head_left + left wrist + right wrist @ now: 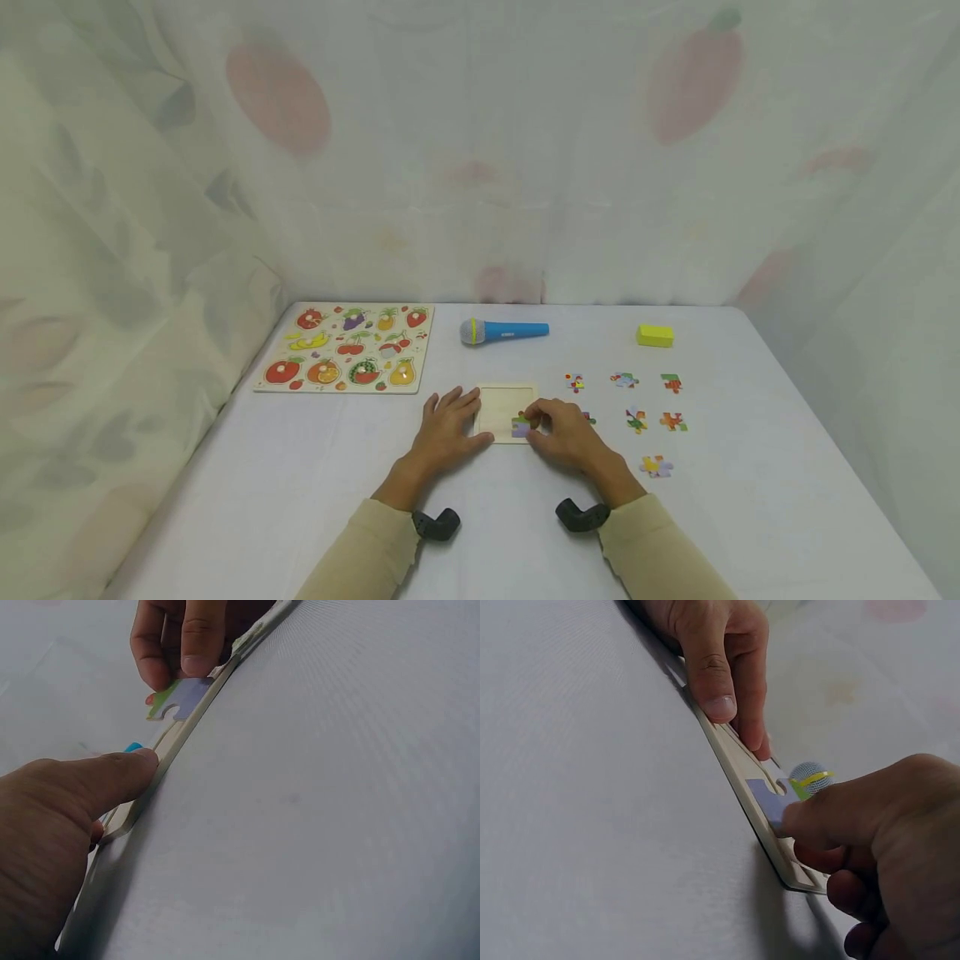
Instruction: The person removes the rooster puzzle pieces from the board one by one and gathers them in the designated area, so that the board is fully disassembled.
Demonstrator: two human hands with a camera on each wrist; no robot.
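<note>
A shallow square wooden puzzle tray (497, 402) with a raised rim lies on the white table. My left hand (444, 430) rests along its left side, fingers spread and fairly straight, the thumb pressing on the near rim. Between thumb and fingers, my right hand (567, 435) pinches a purple and green jigsaw piece (520, 426) over the tray's near right part. In the right wrist view the piece (769, 801) overlaps the tray, its notched edge facing the left hand. The right fingertips partly cover it.
Several loose jigsaw pieces (636, 419) lie spread out to the right, one partly behind my right hand. A fruit peg puzzle board (382, 340) is at the back left. Behind the tray lies a blue toy microphone (516, 331); a yellow block (655, 336) sits at the back right.
</note>
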